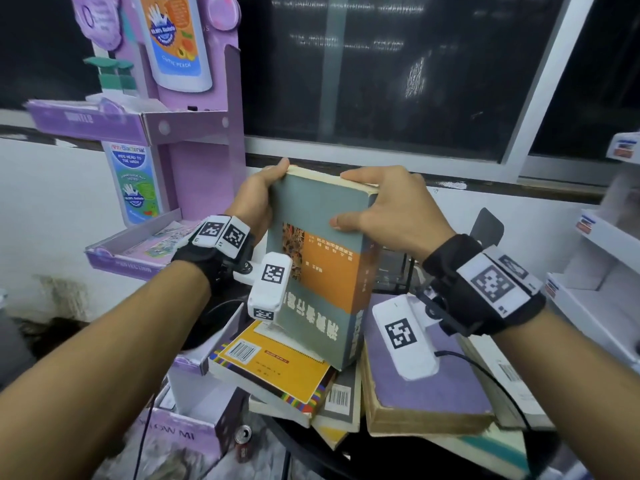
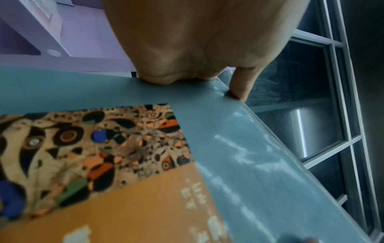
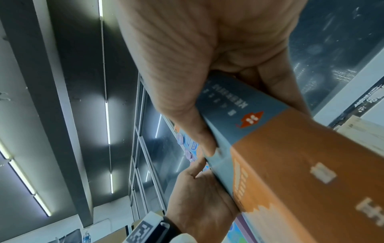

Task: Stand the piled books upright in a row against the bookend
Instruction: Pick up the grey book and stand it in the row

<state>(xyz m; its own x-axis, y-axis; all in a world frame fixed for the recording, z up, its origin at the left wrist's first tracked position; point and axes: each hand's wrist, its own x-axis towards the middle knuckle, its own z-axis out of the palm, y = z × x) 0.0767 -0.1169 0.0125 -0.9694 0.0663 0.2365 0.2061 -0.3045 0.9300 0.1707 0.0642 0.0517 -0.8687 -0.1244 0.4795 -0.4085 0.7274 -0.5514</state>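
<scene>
Your left hand [image 1: 254, 199] and right hand [image 1: 384, 206] clasp the grey-orange book [image 1: 322, 268] by its top, so its bottom corner could topple the loose pile [image 1: 277, 372].

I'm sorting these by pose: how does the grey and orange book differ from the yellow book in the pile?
The grey and orange book stands nearly upright, gripped at its top by the left hand and right hand; the yellow book lies flat, untouched by either hand. The grey one looks thicker. The yellow one shows a barcode; none shows on the grey one. Both are paperbacks on the same pile.
</scene>
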